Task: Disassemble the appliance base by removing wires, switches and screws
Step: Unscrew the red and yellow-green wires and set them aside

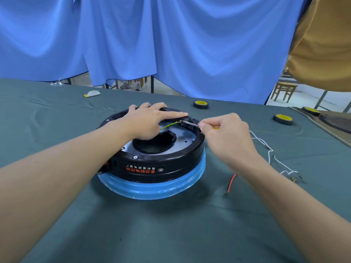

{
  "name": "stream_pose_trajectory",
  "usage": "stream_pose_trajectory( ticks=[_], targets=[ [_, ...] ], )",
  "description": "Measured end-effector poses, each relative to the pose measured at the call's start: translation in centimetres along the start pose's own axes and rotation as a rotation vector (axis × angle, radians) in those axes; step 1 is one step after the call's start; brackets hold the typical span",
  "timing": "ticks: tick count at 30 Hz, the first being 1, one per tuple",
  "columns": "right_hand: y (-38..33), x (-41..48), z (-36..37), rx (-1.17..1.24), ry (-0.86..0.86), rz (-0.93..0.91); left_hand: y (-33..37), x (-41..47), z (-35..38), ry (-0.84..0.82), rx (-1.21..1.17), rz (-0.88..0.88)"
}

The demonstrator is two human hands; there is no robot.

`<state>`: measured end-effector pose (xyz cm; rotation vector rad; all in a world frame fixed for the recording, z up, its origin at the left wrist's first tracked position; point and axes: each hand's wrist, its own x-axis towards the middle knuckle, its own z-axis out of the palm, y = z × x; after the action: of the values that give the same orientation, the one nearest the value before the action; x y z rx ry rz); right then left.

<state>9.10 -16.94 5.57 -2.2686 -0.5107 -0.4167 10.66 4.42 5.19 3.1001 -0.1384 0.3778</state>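
One table: dark green cloth covers the table (171, 234) on which we work, and everything else lies on it.
Appliance base: the round black plastic appliance base (152, 168) sits at the middle of the cloth just before us, grey metal plate with a large hole facing up, its lower ring wrapped in blue film.
Handling of the base: we judge it rigid and fairly weighty; the film looks slippery, so we would hold it by the black rim.
Left hand: our left hand (150, 120) lies spread on the far rim, forefinger straight, pressing the base down; whether the thumb pins the wire we cannot tell.
Right hand: our right hand (226, 133) pinches a slim screwdriver with a bright metal shaft (191, 123), tip at the right inner edge.
Loose wires: thin white wires (273, 156) and a short red wire (231, 181) lie apart on the right.
Green-yellow wire: the green-yellow wire (170, 124) runs from under the left hand to the screwdriver tip; soft and limp, best taken at its metal terminal.
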Motion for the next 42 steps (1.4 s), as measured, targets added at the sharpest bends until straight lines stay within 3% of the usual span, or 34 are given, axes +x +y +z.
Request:
stream_pose_trajectory(
  ticks=[6,11,14,17,21,29,35,42],
  targets=[
    [-0.6,0.3,-0.2,-0.11,-0.039,-0.089,0.1,0.1,-0.2,-0.01,0.001,-0.001],
    [0.8,1.6,-1.0,0.461,-0.163,0.249,0.1,0.2,0.0,-0.024,-0.03,-0.003],
    [0.9,1.9,-1.0,0.626,-0.214,0.344,0.0,0.2,0.0,-0.021,-0.032,0.001],
    [1.0,1.9,-0.7,0.576,-0.189,0.314,-0.1,0.2,-0.1,-0.012,-0.032,0.0],
    [1.4,1.3,0.0,0.323,-0.097,0.141,-0.1,0.2,0.0,-0.002,-0.025,0.003],
    [1.8,1.1,0.3,0.27,-0.044,0.083,0.0,0.3,0.0,-0.002,-0.021,0.0],
    [1.7,2.1,-0.9,0.517,-0.176,0.232,0.2,0.2,0.0,-0.014,-0.018,0.002],
    [1.7,2.1,-0.8,0.645,-0.248,0.307,0.2,0.0,-0.4,-0.037,-0.022,-0.007]
  ],
)
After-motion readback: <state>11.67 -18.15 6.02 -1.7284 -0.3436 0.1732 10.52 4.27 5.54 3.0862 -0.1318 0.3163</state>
